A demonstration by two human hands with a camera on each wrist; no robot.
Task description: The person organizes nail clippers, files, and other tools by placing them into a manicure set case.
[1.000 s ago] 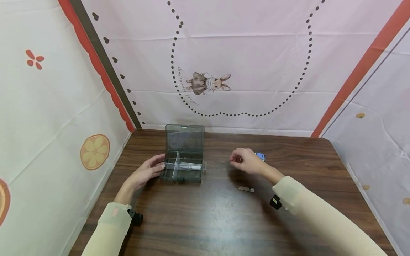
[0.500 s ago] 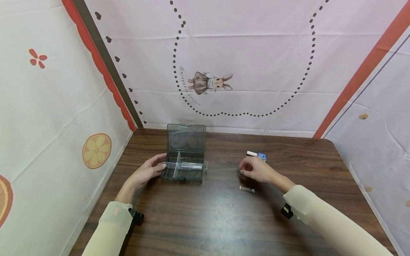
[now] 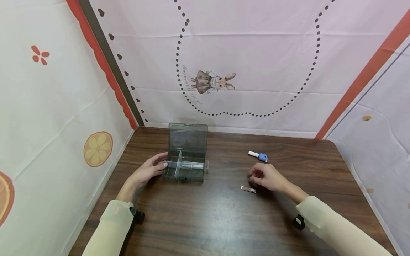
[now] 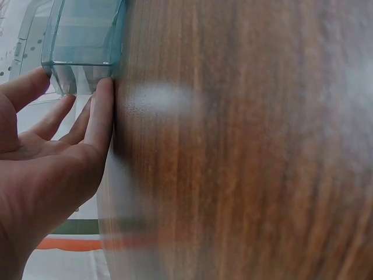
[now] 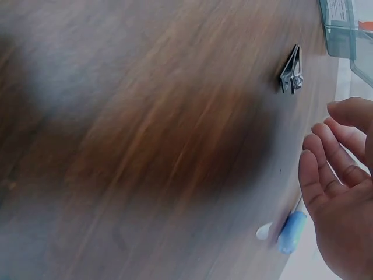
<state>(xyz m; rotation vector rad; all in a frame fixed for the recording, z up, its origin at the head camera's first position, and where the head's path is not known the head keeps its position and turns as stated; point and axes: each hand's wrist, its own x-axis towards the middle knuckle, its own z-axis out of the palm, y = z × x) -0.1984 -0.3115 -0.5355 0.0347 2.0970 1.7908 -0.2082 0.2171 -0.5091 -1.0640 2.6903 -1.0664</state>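
Observation:
A translucent grey-green divided plastic box [image 3: 193, 174] stands at left centre with its lid [image 3: 188, 137] raised. Clear dividers cross inside it, and a slim white item [image 3: 195, 166] lies beside one. At the box's left side, my left hand [image 3: 148, 171] touches the wall with extended fingertips, the thumb at the upper edge. My right hand [image 3: 267, 177] hovers over the table, fingers loosely curled around nothing. Just left of and below it lies a silver nail clipper [image 3: 248, 189], its lever raised in the right wrist view. Behind that hand is a blue piece [image 3: 263, 157] with a white stick-like end.
A brown wood-grain table [image 3: 205, 217] carries everything. White printed cloth [image 3: 256, 71] with a rabbit picture hangs behind its back edge, and more cloth encloses the left and right sides.
My right hand has moved right and toward the front, down to beside the nail clipper, uncovering the blue and white piece. My left hand stays at the box.

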